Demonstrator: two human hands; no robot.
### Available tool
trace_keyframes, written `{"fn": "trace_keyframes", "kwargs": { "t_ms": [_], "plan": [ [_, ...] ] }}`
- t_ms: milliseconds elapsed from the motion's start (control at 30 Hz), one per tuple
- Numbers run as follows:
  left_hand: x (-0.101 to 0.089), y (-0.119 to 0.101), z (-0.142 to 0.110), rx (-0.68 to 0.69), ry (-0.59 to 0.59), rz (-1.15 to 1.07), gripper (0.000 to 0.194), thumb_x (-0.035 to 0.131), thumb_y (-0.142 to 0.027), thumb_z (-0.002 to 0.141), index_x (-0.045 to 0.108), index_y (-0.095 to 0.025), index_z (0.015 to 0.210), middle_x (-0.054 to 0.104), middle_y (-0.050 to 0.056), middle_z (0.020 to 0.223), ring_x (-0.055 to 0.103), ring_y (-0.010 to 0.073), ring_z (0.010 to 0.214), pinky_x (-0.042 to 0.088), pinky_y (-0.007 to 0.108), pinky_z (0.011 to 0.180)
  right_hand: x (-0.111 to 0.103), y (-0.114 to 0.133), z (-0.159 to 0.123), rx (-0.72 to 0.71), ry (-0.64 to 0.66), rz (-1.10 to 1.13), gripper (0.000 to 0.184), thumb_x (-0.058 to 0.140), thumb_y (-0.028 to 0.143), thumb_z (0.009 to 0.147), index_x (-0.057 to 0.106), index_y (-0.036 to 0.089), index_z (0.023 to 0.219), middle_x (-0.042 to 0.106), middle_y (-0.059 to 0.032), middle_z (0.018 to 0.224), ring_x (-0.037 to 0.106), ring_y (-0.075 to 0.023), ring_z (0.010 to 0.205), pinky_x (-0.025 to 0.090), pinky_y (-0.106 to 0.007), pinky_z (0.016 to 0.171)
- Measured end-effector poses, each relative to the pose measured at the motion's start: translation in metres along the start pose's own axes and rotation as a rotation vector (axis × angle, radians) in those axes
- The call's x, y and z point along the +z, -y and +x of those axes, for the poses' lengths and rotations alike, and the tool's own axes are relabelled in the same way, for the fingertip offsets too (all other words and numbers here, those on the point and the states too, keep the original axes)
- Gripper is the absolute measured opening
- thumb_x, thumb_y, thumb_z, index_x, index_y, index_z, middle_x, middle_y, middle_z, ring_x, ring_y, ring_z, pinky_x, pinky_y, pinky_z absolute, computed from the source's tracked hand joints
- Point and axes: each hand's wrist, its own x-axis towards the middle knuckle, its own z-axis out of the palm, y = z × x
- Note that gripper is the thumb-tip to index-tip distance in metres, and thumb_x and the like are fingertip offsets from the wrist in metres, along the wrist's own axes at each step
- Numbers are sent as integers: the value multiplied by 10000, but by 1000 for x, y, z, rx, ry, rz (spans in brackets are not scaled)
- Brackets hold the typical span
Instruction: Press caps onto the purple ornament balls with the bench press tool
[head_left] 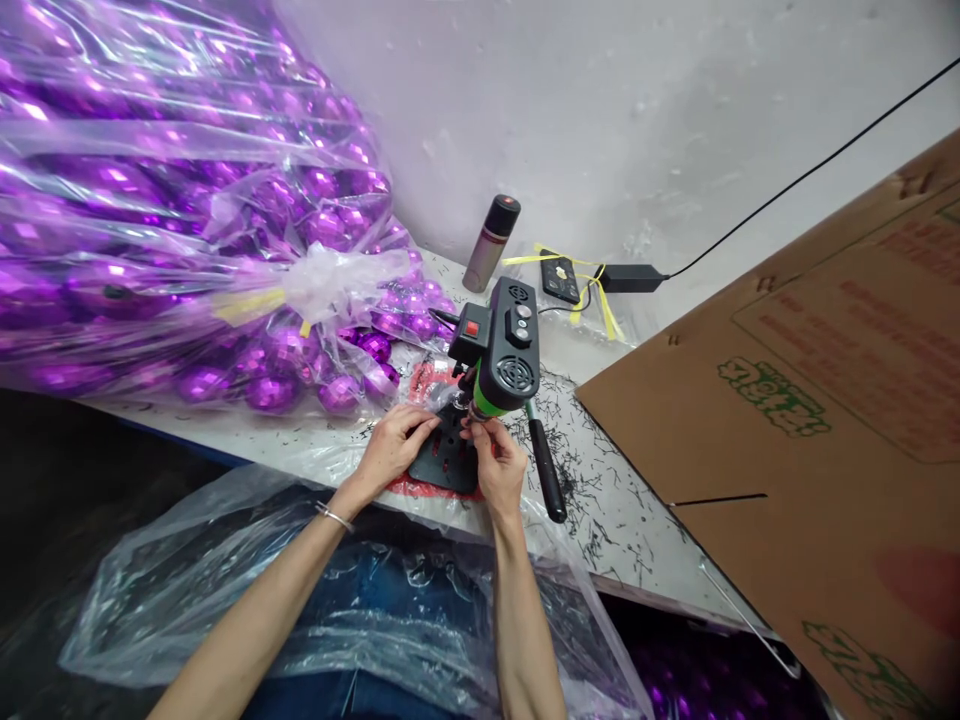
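A small black bench drill press point(516, 345) with a green ring stands on the worktable, its black base plate point(442, 468) on red-marked plastic. My left hand point(397, 445) is at the left side of the base, thumb and fingers pressed together near the spindle. Something small and clear shows near its fingertips, too unclear to name. My right hand point(496, 460) is closed in a pinch just under the green ring. Whatever its fingers hold is hidden. The press's black feed handle point(547, 470) angles down to the right of my right hand.
Clear bags of shiny purple balls point(187, 230) fill the left. Behind the press are a spray can point(491, 243), a black power adapter point(630, 278) and yellow ties point(611, 318). Black shavings point(600, 470) litter the table point(660, 565). A cardboard box point(825, 420) stands right; plastic sheeting point(187, 570) covers my lap.
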Motion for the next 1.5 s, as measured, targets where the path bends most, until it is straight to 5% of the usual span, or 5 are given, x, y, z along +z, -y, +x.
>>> {"fn": "trace_keyframes", "kwargs": {
  "t_ms": [467,767,1000,1300,1500],
  "plan": [
    [-1,1,0,16,11,17,274,583,-395,991,776,-218,911,783,69,914,708,223,902,562,372,874,-3,-5,12,-205,58,-127,212,519,318,963,640,222,819,737,-22,785,698,-175,755,537,-298,720],
    [1,-3,1,95,-66,30,231,600,-342,990,779,-204,941,794,66,916,736,216,899,589,359,871,-18,-3,31,-237,260,-121,227,509,312,957,688,224,850,753,-43,848,695,-186,802,558,-309,749],
    [-2,-26,3,273,-210,-19,205,614,-238,985,740,-193,1141,787,78,1034,748,185,940,599,310,885,-4,-9,43,-206,544,-139,316,512,401,964,729,220,823,742,-23,774,694,-170,735,555,-282,711],
    [4,-48,15,240,-56,-72,210,590,-278,1005,784,-202,986,789,72,1009,750,181,937,598,301,885,-33,-23,17,-43,64,-359,324,526,445,952,711,196,854,733,-35,807,651,-179,743,515,-306,735],
    [1,-46,21,234,13,-153,200,626,-300,985,803,-215,945,807,59,970,761,183,897,600,291,868,-25,3,3,-86,34,-192,248,555,393,965,714,214,1026,756,-45,981,692,-168,861,551,-301,806]
  ]
}}
